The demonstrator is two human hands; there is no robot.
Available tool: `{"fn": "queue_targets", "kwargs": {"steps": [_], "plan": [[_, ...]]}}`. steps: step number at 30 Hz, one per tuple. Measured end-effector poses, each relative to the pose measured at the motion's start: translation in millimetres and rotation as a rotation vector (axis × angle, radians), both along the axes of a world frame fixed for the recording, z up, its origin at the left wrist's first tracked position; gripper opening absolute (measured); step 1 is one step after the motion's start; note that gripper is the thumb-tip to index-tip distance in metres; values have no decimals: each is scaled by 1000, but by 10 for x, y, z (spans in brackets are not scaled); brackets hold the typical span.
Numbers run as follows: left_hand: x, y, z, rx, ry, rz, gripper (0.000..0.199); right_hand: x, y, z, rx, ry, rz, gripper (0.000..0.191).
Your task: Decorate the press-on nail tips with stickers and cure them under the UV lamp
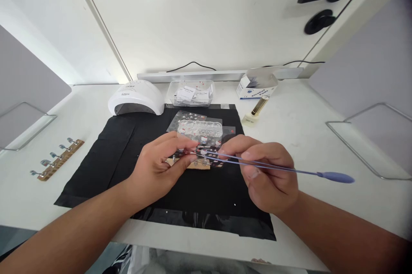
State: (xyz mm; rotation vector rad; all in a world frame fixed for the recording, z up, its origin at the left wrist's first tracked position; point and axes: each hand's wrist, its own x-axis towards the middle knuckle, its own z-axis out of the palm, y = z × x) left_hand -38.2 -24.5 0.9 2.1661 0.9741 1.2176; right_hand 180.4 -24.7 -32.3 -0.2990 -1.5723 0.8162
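My right hand (270, 171) is closed around purple tweezers (289, 169), whose rounded end points right. The tweezer tips reach left to the fingertips of my left hand (164, 156). Between that hand's thumb and fingers is a thin sticker sheet (186, 152), seen nearly edge-on with red and white specks. Whether the tips grip a sticker is too small to tell. Behind the hands, a clear case (209, 127) rests over clear sheets (186, 116) printed with stickers. Under my fingers lies a wooden strip with nail tips (202, 164), partly hidden.
A black mat (119, 154) covers the middle of the white table (296, 128). Around it are a white nail lamp (137, 98), a clear tub of packets (192, 94), an alcohol pad box (257, 85), a gold-capped bottle (255, 112) and another nail-tip strip (59, 160).
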Motion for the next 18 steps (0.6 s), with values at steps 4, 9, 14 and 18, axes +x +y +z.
{"fn": "queue_targets", "kwargs": {"steps": [4,9,14,18], "plan": [[-8,-15,0,-33,-23,0,21,-9,-1,-1,-6,7,-1,29],[-5,-23,13,-45,-20,2,19,-9,3,-5,9,-1,-1,29],[0,-27,24,-69,-18,4,17,3,10,6,33,-19,4,31],[-3,-28,21,-71,-18,8,15,4,6,21,29,-31,-19,29]]}}
